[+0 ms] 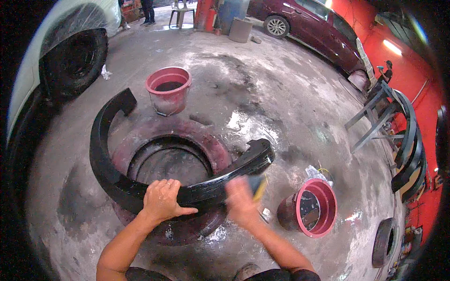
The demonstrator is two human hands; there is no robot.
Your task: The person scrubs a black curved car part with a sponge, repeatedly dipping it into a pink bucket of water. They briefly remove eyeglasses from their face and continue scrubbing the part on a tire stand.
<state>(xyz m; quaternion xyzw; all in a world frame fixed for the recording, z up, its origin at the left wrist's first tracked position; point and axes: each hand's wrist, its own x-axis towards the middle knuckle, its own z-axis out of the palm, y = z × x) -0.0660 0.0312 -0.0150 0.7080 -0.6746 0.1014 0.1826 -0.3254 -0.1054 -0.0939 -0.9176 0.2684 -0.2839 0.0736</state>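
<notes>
The left hand point(161, 200) lies flat on a long black curved car part, the trim point(140, 187). Its fingers hook over the top edge and press down to keep the trim from sliding. The right hand point(240, 195) is blurry. It grips a small pad point(258, 186) with a yellow side and holds it against the front face of the trim.

The trim rests on a tyre point(171, 161) that lies flat on the wet floor point(262, 93). The tyre looks dusty red. The trim bends around its near side like a big letter C.

To do this rubbing well, I think the left hand should press firmly close to the spot being rubbed. The pad should stay flat and wet. Strokes should follow the curve, not cross it. The shiny black face looks easy to scratch, so light, even pressure seems best.

Now the count. There are two red buckets: one upright bucket point(168, 90) past the tyre, and one tipped bucket point(309, 207) on its side by the right hand. There is one trim here, and more black curved parts hang on a rack point(375, 117) at the right; I cannot count those well. Two cars show: a dark red car point(309, 25) far off, and a white car point(56, 56) at the left.
</notes>
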